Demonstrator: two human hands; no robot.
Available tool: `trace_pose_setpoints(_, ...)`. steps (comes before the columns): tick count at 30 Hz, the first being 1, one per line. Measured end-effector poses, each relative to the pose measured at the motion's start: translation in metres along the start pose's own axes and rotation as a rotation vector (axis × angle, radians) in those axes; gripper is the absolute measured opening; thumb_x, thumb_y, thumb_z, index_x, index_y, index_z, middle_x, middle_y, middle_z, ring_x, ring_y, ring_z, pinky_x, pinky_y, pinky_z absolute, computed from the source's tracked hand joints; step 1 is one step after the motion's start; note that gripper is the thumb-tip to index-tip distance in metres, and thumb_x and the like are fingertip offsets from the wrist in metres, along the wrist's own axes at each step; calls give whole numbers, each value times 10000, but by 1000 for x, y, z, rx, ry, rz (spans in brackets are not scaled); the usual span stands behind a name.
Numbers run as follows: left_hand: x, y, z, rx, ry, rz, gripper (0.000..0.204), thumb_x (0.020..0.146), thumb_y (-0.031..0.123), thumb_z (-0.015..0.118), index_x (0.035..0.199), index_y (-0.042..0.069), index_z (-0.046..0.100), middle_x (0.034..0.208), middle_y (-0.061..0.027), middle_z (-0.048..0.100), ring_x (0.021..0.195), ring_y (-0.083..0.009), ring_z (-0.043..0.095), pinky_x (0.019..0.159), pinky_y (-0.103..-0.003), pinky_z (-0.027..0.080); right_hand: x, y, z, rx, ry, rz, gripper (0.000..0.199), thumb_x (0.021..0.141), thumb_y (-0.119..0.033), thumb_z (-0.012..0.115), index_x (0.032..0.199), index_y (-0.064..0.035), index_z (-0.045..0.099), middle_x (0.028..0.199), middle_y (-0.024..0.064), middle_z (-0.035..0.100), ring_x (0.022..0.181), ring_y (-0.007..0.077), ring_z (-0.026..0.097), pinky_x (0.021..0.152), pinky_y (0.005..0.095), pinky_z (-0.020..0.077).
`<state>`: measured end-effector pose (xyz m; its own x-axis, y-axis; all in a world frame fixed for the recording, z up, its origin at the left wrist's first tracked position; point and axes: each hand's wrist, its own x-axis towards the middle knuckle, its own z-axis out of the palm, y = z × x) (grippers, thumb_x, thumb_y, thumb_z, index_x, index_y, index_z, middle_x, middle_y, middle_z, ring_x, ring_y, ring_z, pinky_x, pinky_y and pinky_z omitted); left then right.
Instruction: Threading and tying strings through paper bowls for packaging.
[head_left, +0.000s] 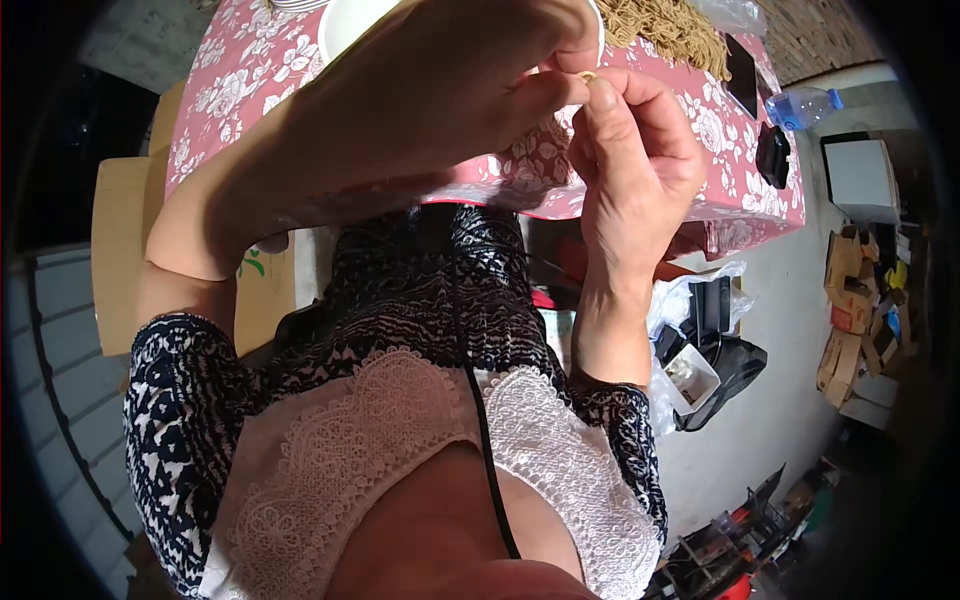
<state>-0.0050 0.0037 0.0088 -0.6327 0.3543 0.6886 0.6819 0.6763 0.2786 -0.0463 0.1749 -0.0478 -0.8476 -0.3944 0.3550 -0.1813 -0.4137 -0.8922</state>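
Observation:
Close in front of me, my left hand (pixel 540 62) and my right hand (pixel 640 150) meet with their fingertips pinched together. Between the tips is a small pale tan loop (pixel 586 76), perhaps a bit of cord; it is too small to make out fully. Both hands are closed on it, thumbs against forefingers. My left forearm crosses high over the table and hides part of a white round bowl or basin (pixel 338 28) behind it. Just beyond my right hand lies a heap of tan twisted cords (pixel 672 38) on the pink floral tablecloth (pixel 225 95).
A dark phone (pixel 741 78) and a small black case (pixel 772 156) lie along the table's right side. Past that edge is a clear bottle with a blue cap (pixel 803 107). Cardboard (pixel 125 255) stands at left; a white box (pixel 690 378) and bags sit on the floor at right.

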Motion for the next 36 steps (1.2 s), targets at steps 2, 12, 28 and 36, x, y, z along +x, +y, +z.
trace_pose_setpoints(2,1,-9,15,5,139,286,203,798,41,659,973,-7,567,906,-157,593,869,-345,602,797,-404,495,0,2,-3,43,5,1,70,936,-26,647,971,31,668,789,-34,641,691,16,530,630,162,430)
trace_pose_setpoints(12,-8,20,3,151,58,55,172,868,38,633,1027,3,576,914,-157,626,759,-324,654,676,-402,539,0,3,-3,27,-1,19,68,933,-20,647,966,36,665,806,-29,634,712,21,541,637,171,445)
trace_pose_setpoints(28,-32,9,-12,230,420,-277,111,884,113,640,927,10,635,715,-27,572,671,-137,556,615,-296,445,9,24,-26,-427,30,-309,59,910,13,605,853,28,612,839,64,590,729,117,533,654,247,439)
trace_pose_setpoints(36,-79,-39,-39,-229,156,-1131,281,928,277,663,751,71,594,671,81,465,614,-14,389,528,-212,293,-3,36,-54,-252,212,-255,161,993,-52,529,1009,49,653,1071,74,571,607,29,460,514,184,373)
